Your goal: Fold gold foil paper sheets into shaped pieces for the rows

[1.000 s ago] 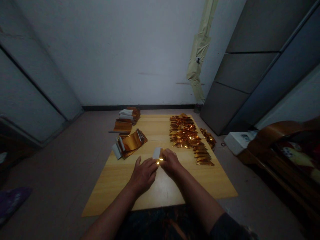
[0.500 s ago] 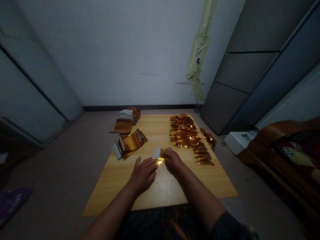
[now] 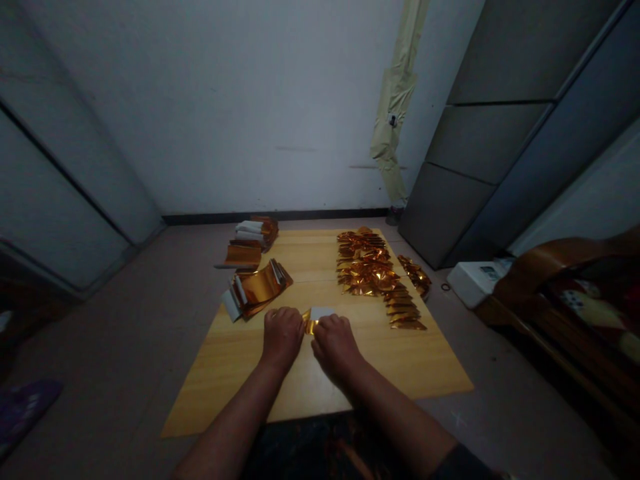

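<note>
Between my hands is a small sheet of gold foil paper [image 3: 313, 327], its white back showing at the far side and its gold face toward me. My left hand [image 3: 284, 337] is closed on the sheet's left end, knuckles up. Curled over its right part, my right hand [image 3: 336, 343] grips it too, hiding that end. Both hands rest low over the wooden board. Left of them, a stack of curved gold foil sheets [image 3: 260, 285] lies with white edges showing. To the right, folded gold foil pieces [image 3: 367, 263] sit in overlapping rows.
More gold and white sheets [image 3: 250, 241] lie at the far left of the wooden board [image 3: 240, 387]. Beyond its right edge is another heap of folded gold pieces [image 3: 415, 275]. A white box [image 3: 473, 283] stands beside a wooden bench [image 3: 530, 313]. A grey cabinet [image 3: 460, 187] stands behind.
My left hand has gone from loosely spread fingers to closed on the sheet's left end. My right hand has lowered and turned knuckles up. Less of the white back shows.
</note>
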{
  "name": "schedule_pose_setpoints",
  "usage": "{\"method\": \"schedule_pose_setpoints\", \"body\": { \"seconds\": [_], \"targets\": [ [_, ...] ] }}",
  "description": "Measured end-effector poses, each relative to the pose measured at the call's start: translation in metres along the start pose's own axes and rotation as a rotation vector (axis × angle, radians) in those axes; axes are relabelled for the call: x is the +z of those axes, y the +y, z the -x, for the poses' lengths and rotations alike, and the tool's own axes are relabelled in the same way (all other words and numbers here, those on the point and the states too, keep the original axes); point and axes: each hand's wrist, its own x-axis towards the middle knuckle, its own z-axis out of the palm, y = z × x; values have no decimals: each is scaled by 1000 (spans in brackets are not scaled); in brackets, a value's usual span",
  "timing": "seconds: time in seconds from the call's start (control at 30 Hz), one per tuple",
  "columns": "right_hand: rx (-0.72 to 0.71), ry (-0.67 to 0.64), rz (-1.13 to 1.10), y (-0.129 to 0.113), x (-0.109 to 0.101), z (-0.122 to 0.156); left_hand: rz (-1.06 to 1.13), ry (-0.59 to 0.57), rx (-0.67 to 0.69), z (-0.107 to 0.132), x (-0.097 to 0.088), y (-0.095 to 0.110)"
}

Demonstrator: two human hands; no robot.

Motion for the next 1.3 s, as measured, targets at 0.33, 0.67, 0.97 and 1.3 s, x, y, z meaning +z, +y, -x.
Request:
{"method": "schedule_pose_setpoints", "body": {
  "seconds": [0.33,0.67,0.97,1.3],
  "targets": [
    [-121,-3,-93,41,1,0,108,-88,131,4,-2,-1],
    [-166,-26,30,37,-11,-3,89,-91,132,12,-15,7],
    [-214,-93,161,26,-7,-11,116,-123,97,9,-19,8],
    [-154,-55,126,24,-11,-18,35,-29,111,8,-14,14]
  ]
}}
